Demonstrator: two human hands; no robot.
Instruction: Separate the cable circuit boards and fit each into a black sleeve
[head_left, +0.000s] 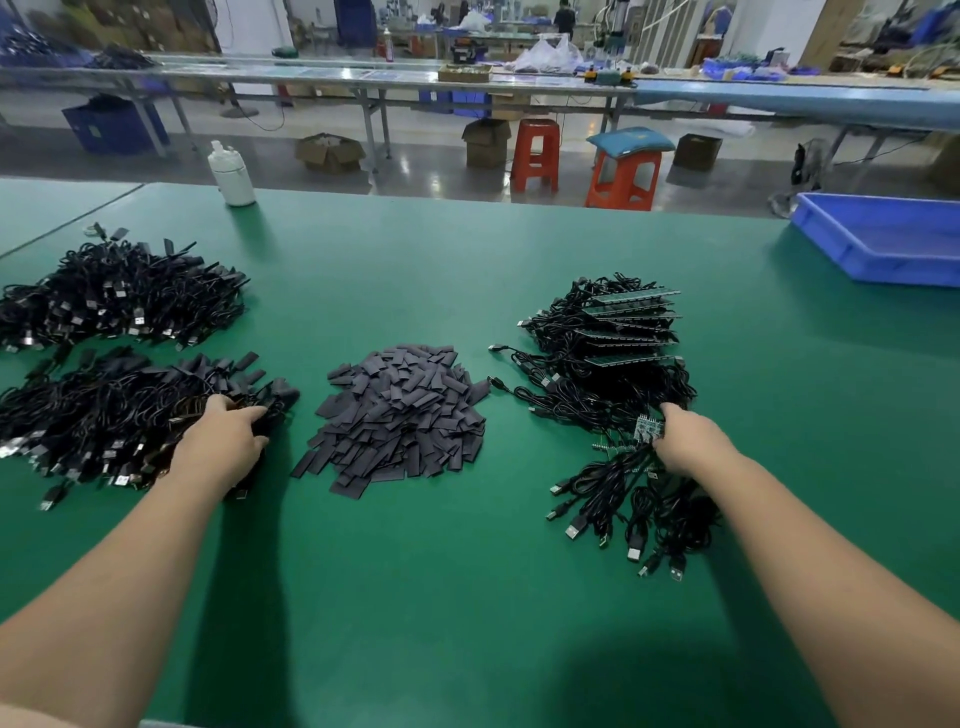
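Now circuit board (648, 429) beside right grip (688, 441)

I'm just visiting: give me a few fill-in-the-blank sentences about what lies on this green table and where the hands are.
1. The heap of flat black sleeves lies ____ the two hands.
2. The right hand grips cables beside a small green ____.
3. The shallow plastic tray at far right is ____ in colour.
4. The left hand rests on a pile of black ____.

Missing words: between; circuit board; blue; cables
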